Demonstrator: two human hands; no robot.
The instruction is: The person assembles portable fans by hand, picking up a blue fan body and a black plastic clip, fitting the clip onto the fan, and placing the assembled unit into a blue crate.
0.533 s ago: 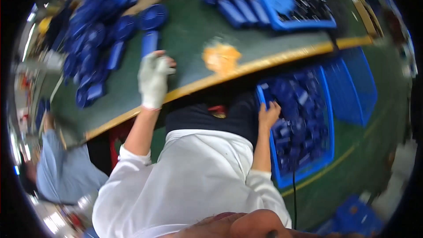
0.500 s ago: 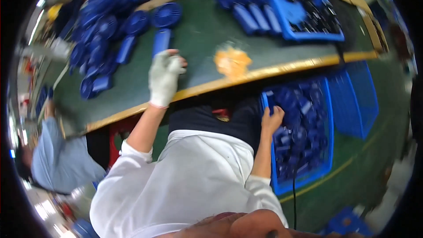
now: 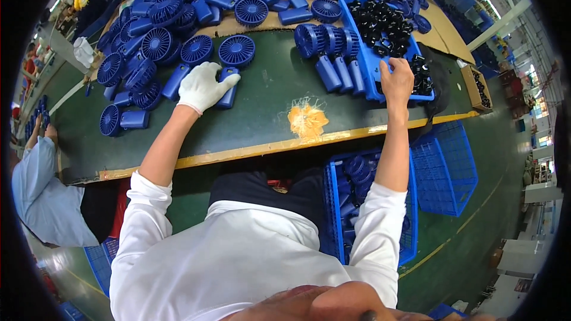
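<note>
Right hand (image 3: 397, 80) rose from floor crate (image 3: 410, 226) to black-parts tray (image 3: 373, 74), fingers curled; gloved left hand (image 3: 203, 86) grips fan (image 3: 232, 59).

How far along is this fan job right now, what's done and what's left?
Looks done: a blue crate below the bench holds blue parts. In hand: the gloved left hand rests on a blue handheld fan, and the bare right hand reaches into the tray of small black parts. Left: a large pile of blue fans across the green bench, so much seems to remain.
</note>
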